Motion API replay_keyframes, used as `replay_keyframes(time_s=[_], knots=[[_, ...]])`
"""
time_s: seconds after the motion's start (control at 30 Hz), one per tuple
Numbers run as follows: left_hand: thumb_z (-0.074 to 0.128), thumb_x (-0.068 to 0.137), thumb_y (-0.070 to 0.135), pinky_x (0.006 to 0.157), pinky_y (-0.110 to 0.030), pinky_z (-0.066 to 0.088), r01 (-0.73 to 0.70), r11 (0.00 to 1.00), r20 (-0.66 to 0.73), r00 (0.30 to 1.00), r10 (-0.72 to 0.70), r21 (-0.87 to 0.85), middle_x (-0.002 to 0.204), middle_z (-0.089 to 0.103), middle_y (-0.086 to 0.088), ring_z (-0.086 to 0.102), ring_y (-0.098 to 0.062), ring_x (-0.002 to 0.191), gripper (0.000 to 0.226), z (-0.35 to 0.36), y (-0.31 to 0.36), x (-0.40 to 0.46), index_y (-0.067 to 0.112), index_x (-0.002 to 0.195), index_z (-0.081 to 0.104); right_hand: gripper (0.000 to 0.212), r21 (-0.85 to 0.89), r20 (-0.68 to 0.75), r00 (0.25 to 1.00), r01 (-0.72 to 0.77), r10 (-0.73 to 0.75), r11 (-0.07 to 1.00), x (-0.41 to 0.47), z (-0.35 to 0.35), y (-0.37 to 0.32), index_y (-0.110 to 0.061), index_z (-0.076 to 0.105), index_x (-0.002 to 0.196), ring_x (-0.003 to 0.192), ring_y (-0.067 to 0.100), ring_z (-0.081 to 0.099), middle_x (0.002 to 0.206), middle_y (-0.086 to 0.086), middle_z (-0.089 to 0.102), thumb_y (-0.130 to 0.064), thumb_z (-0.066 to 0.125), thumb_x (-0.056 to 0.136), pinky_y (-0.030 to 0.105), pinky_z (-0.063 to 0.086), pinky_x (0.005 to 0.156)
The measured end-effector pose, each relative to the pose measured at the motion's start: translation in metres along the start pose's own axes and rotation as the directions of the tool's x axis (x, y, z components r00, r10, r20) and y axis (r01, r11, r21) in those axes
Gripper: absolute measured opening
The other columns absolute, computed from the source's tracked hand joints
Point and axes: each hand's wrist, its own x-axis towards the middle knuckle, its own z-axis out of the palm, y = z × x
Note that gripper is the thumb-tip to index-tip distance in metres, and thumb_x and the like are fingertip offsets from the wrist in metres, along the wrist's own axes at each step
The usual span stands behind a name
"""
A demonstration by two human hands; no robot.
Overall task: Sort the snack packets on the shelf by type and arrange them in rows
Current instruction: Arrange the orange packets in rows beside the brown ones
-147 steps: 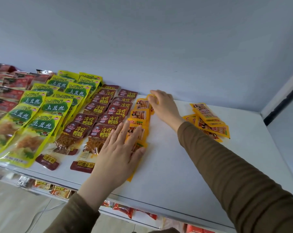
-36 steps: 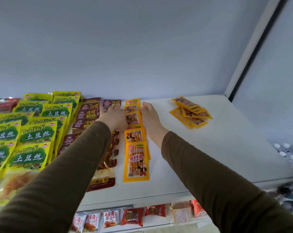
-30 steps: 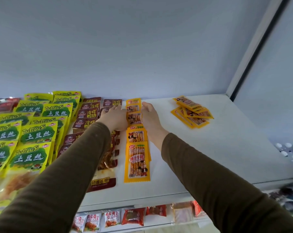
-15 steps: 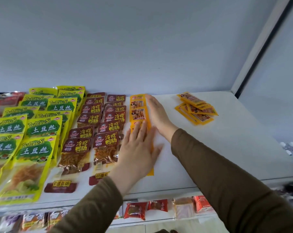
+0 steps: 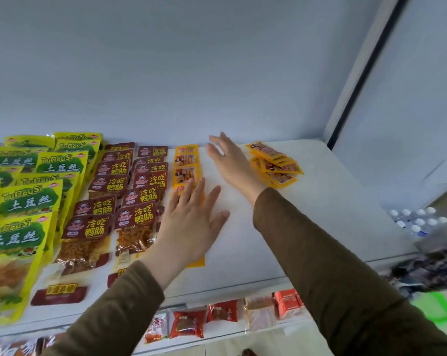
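Two hands out over the white shelf (image 5: 307, 227) from my remote seat, both with fingers straight and spread, neither one holding a packet. My left hand (image 5: 191, 222) lies flat on the near end of the row of orange packets (image 5: 186, 165), palm down, fingers fanned over the packets so only a yellow corner peeks out below the wrist. That row runs from under the palm straight back to the rear wall, one packet overlapping the next.

My right hand (image 5: 232, 163) sits further back, just right of the row's far end, fingers loose and apart; I can't tell if it touches the shelf or hangs just above it. Just beside it on the right is a loose pile of orange packets (image 5: 276, 165), fanned out crooked, not lined up with anything.

Left of the orange row, almost touching it, are two rows of dark red packets (image 5: 130, 191), and left of those the green and yellow packets (image 5: 29, 201) in their own rows, running off the left edge of the view.

Open room: bare white shelf between the orange row and the pile, and a wide bare stretch from the pile out to the right corner and down to the front edge. Below the front lip a lower shelf (image 5: 217, 337) shows small red packets (image 5: 189, 325).
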Motion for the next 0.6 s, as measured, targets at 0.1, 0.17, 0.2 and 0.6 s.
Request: replay_keyframes(time_s=[0.1, 0.17, 0.2, 0.6], knots=[[0.025, 0.105, 0.058, 0.127, -0.042, 0.0, -0.058, 0.993, 0.007, 0.998, 0.059, -0.104, 0.173, 0.0, -0.006, -0.006, -0.025, 0.159, 0.067, -0.008, 0.018, 0.03, 0.029, 0.164, 0.013, 0.037, -0.038, -0.243, 0.97, -0.029, 0.019, 0.999, -0.006, -0.062, 0.034, -0.016, 0.06, 0.138, 0.142, 0.019, 0.042, 0.151, 0.004, 0.051, -0.022, 0.047, 0.104, 0.024, 0.031, 0.111], [0.032, 0.107, 0.054, 0.127, -0.042, 0.005, -0.08, 0.988, 0.005, 0.997, 0.082, -0.133, 0.173, 0.003, -0.009, -0.001, -0.027, 0.16, 0.068, -0.009, 0.032, 0.058, 0.023, 0.165, 0.013, 0.037, -0.096, -0.285, 0.955, -0.118, 0.087, 0.988, -0.009, -0.091, 0.062, -0.016, 0.06, 0.137, 0.138, 0.023, 0.045, 0.145, 0.003, 0.057, -0.016, 0.045, 0.103, 0.032, 0.033, 0.114], [0.034, 0.107, 0.053, 0.127, -0.042, 0.007, -0.083, 0.985, 0.008, 0.996, 0.085, -0.15, 0.173, 0.005, -0.012, 0.002, -0.029, 0.159, 0.07, -0.008, 0.041, 0.074, 0.02, 0.165, 0.012, 0.039, -0.119, -0.273, 0.952, -0.174, 0.136, 0.977, -0.009, -0.102, 0.075, -0.017, 0.058, 0.139, 0.139, 0.026, 0.043, 0.146, 0.003, 0.055, -0.018, 0.044, 0.103, 0.037, 0.033, 0.116], [0.048, 0.1, 0.027, 0.111, -0.04, 0.028, 0.132, 0.887, 0.026, 0.991, -0.134, -0.442, 0.139, 0.052, -0.024, 0.044, -0.042, 0.128, 0.06, 0.016, 0.111, 0.172, 0.006, 0.154, 0.032, 0.043, -0.145, 0.061, 0.948, -0.302, 0.313, 0.942, 0.015, -0.122, 0.108, -0.014, 0.054, 0.137, 0.121, 0.034, 0.056, 0.135, 0.017, 0.056, -0.035, 0.055, 0.099, 0.042, 0.048, 0.098]])
